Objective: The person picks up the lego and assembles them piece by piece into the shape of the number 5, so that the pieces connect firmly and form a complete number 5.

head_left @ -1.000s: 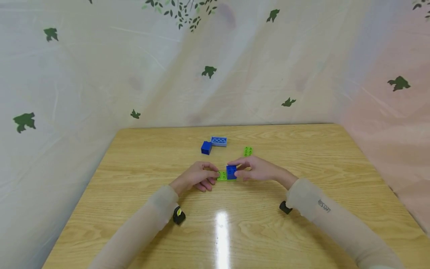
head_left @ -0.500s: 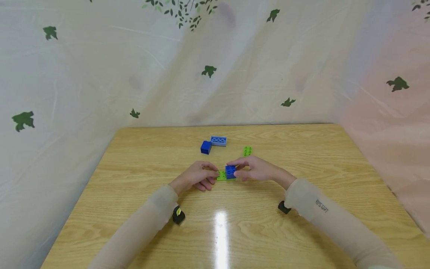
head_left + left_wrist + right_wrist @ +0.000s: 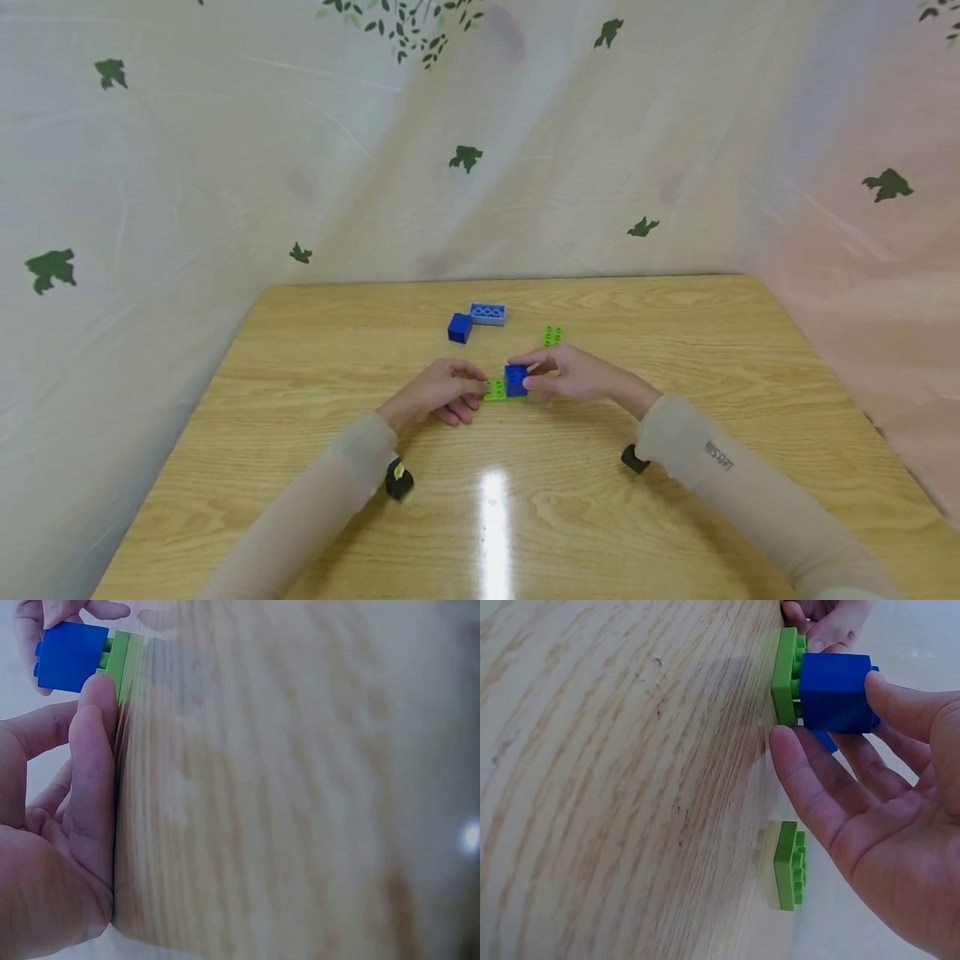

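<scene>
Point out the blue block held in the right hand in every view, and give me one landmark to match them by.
Head: just right of centre, below mid-height; the blue block is between the fingers of the right hand.
Left wrist: upper left.
Right wrist: upper right.
Shared landmark: the studded green plate under the block.

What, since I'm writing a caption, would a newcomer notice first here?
The dark blue brick stands out first, held by the right hand over a green plate on the table. Farther back lie another dark blue brick and a lighter blue one. Dark green shapes dot the pale backdrop behind.
</scene>
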Demonstrator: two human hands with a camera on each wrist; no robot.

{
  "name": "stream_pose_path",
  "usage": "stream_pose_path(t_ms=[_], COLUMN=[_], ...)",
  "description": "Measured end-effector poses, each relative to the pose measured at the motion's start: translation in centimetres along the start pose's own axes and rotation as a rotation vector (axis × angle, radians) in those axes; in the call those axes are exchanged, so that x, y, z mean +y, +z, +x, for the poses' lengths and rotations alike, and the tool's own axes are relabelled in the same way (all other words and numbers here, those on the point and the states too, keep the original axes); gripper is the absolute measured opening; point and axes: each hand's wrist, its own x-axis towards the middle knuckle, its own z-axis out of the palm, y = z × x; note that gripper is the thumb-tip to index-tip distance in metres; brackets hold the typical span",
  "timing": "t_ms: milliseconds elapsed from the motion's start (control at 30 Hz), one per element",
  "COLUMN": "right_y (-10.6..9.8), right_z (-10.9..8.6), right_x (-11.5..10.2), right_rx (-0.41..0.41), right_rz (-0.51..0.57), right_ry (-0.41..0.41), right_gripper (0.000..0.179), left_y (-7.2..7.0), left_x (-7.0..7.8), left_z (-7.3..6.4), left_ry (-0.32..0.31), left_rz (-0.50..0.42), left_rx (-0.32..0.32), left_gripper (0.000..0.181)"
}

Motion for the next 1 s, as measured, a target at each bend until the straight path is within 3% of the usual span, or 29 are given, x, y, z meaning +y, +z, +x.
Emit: stream_pose_path(t_ms=[1000], right_y=[0.00], right_z=[0.28], right_x=[-0.04], right_rx=[-0.002], right_rz=[-0.040], right_ry=[0.069], right_gripper=[0.047], left_y=[-0.08], left_x=[-0.25], left_z=[0.42], left_ry=[0.002], left_rz=[0.024], left_rx=[-0.001], left_gripper=[0.034])
